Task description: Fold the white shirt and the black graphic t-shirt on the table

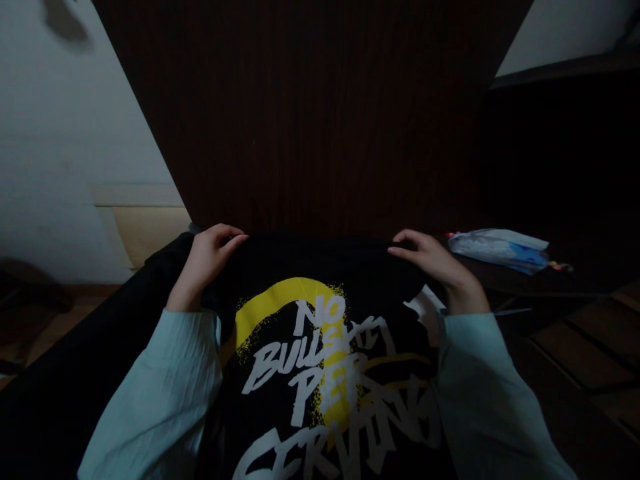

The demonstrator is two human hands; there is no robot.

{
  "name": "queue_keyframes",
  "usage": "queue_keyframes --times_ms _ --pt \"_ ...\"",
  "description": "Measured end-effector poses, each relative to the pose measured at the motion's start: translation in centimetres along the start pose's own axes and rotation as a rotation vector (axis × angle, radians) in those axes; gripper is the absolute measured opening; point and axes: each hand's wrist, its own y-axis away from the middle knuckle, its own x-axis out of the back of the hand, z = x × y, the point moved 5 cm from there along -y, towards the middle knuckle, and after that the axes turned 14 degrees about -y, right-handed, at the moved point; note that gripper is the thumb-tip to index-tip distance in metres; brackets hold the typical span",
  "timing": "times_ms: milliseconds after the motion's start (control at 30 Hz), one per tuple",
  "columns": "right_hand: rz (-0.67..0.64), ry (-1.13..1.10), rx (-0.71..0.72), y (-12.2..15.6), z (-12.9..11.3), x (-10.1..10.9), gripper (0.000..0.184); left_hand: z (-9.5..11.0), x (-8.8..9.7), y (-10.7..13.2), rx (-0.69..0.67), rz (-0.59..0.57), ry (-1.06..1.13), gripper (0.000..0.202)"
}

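A black T-shirt [280, 263] with white lettering and a yellow print hangs spread out in front of me. My left hand [207, 257] pinches its upper edge on the left, thumb and fingers closed on the cloth. On the right, my right hand [433, 260] grips the same edge between thumb and fingers. The cloth between both hands is stretched fairly straight. Its lower part runs out of view at the bottom, between my two light green sleeves.
A dark brown wooden panel [310, 120] stands right beyond the shirt. To the right, a white and blue plastic packet [500, 250] lies on a dark surface. A pale wall [65, 153] is at the left, above a strip of brown floor [85, 307]. The room is dim.
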Motion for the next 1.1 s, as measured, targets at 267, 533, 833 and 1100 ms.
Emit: queue_keyframes --times_ms 267,533,833,1100 --pt "0.019 0.006 0.135 -0.3 -0.9 -1.2 0.002 0.4 -0.8 0.1 -0.087 -0.101 -0.023 0.019" --pt "0.066 0.126 0.148 -0.3 -1.3 -2.3 0.023 1.7 -1.3 0.3 -0.143 -0.14 -0.014 0.024" --pt "0.138 0.277 0.24 0.0 -2.8 -2.6 0.014 2.4 -1.4 0.4 -0.14 -0.14 0.014 0.025" --pt "0.133 0.319 0.286 0.1 -3.0 -2.8 0.018 2.3 -1.6 0.5 -0.191 -0.099 0.041 0.038"
